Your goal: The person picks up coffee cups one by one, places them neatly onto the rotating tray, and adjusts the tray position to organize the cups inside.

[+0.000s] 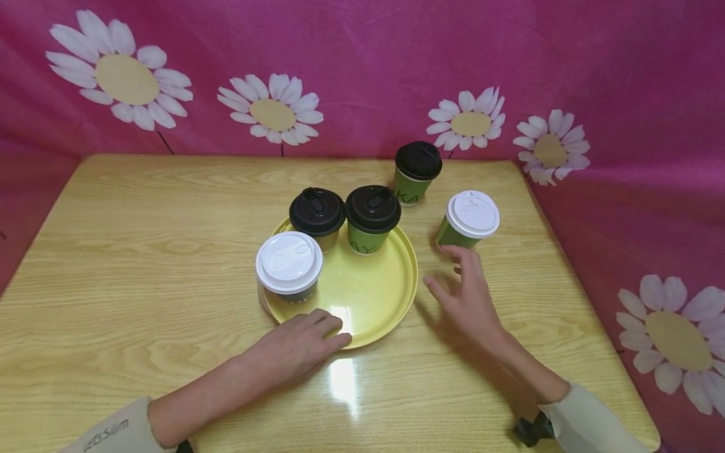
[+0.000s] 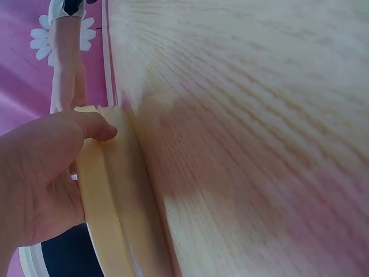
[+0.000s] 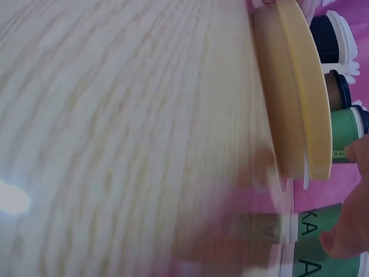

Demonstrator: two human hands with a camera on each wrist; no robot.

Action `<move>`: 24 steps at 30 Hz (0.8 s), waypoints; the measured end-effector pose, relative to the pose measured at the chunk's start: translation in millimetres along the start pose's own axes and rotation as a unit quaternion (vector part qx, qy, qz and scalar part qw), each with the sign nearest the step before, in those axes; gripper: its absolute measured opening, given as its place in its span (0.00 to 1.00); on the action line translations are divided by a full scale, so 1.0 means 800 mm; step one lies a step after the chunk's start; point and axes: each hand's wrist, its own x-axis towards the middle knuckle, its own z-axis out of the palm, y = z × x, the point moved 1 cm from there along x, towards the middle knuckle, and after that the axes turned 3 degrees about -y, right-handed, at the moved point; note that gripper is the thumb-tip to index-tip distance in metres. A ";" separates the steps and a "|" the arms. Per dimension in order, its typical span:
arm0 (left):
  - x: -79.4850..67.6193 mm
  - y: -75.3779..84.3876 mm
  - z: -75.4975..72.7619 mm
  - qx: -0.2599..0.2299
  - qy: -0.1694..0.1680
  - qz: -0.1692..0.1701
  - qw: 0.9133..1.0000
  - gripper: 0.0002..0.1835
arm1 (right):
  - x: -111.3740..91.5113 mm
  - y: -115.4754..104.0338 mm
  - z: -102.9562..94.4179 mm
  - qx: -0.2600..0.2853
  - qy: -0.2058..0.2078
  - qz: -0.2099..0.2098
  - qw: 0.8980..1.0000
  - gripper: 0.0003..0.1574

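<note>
My left hand (image 1: 303, 343) holds the near rim of a round yellow tray (image 1: 370, 296), its thumb (image 2: 98, 126) against the outer wall in the left wrist view. On the tray stand a white-lidded dark cup (image 1: 289, 267), a black-lidded brown cup (image 1: 318, 214) and a black-lidded green cup (image 1: 370, 217). Right of the tray, my right hand (image 1: 470, 302) has thumb and forefinger spread, close to a white-lidded green cup (image 1: 470, 217). Whether its fingertips touch that cup, I cannot tell.
Another black-lidded green cup (image 1: 416, 173) stands behind the tray, near the back edge of the wooden table (image 1: 170, 251). A pink cloth (image 1: 362, 63) with white flowers hangs behind and along the sides.
</note>
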 end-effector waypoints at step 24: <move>0.000 0.000 0.000 -0.005 -0.006 -0.004 1.000 0.09 | -0.004 0.030 -0.023 0.057 0.138 0.051 0.987 0.47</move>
